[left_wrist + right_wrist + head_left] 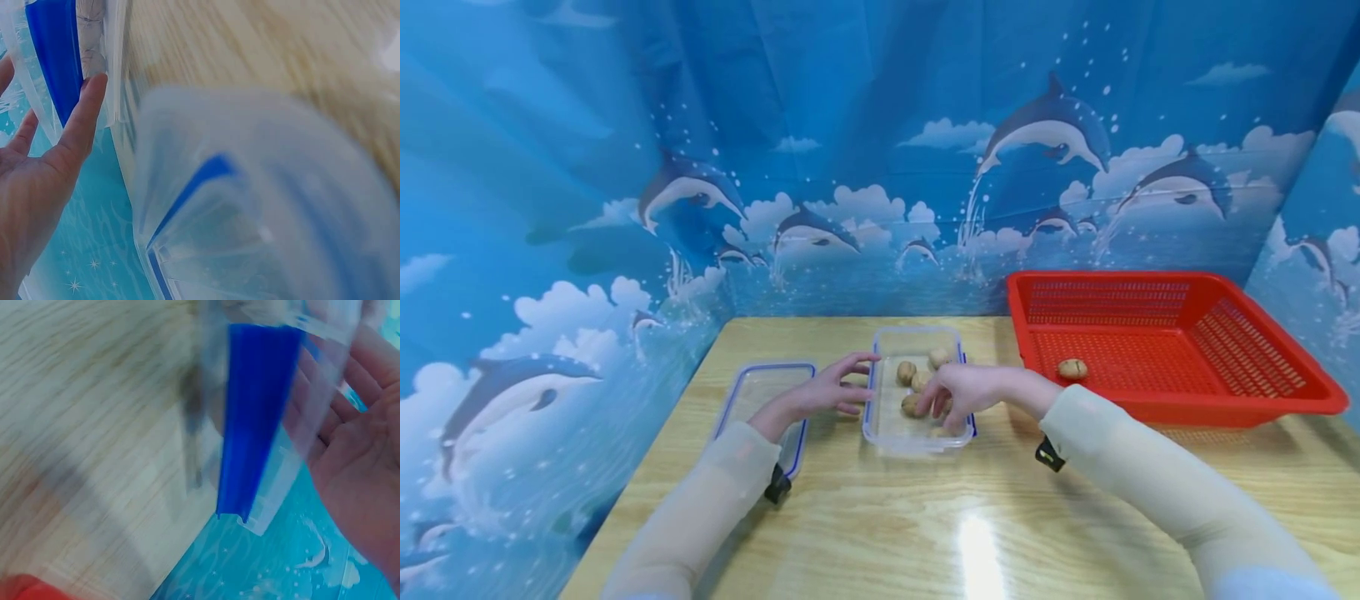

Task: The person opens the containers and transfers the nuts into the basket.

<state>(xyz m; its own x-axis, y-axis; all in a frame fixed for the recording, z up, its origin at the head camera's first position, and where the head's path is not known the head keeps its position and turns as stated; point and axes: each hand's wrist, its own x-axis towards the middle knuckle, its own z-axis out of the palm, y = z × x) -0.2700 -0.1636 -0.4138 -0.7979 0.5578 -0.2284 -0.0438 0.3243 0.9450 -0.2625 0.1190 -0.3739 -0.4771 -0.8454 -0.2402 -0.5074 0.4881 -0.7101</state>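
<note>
Shiny wood table [865, 525], dolphin backdrop [880, 125] at 12 o'clock, red basket [1157, 362] at 3 from the box [887, 421]. Left hand's [838, 387] fingers spread, empty; right hand's [957, 392] curled over walnuts [907, 372], can't tell if gripping.

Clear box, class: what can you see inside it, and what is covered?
Walnuts lie in the box, several in plain view. The right hand covers part of its near right side; what lies beneath the hand cannot be seen.

Free tabletop [865, 525] nearside of clear container [887, 429], red basket [1157, 410] blocking right
</note>
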